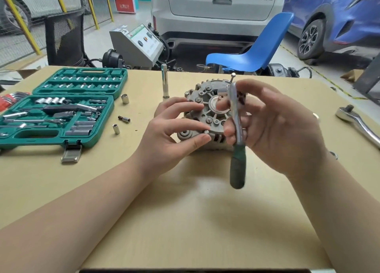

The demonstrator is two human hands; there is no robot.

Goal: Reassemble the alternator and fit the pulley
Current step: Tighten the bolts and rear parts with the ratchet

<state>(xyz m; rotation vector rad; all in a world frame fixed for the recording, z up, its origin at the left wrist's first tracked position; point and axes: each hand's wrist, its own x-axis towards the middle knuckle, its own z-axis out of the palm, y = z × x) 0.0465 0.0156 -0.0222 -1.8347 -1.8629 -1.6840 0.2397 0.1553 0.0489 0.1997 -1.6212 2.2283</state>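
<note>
The grey alternator (202,100) lies flat on the tan table (185,211), its rear housing facing up. A long through-bolt (233,76) sticks up at its far right edge. My left hand (174,126) rests on the housing's left side, thumb and fingertips pinching a small bolt head (206,132) near the front mounting ear. My right hand (273,126) holds a small ratchet (236,116) upright in front of the alternator, chrome head up and green handle (237,165) hanging down. No pulley is visible.
An open green socket set case (61,110) sits at the left, with loose sockets (125,98) beside it. An extension bar (165,81) stands upright behind the alternator. A large chrome ratchet (357,120) lies at the right edge. A blue chair (257,50) and cars stand beyond.
</note>
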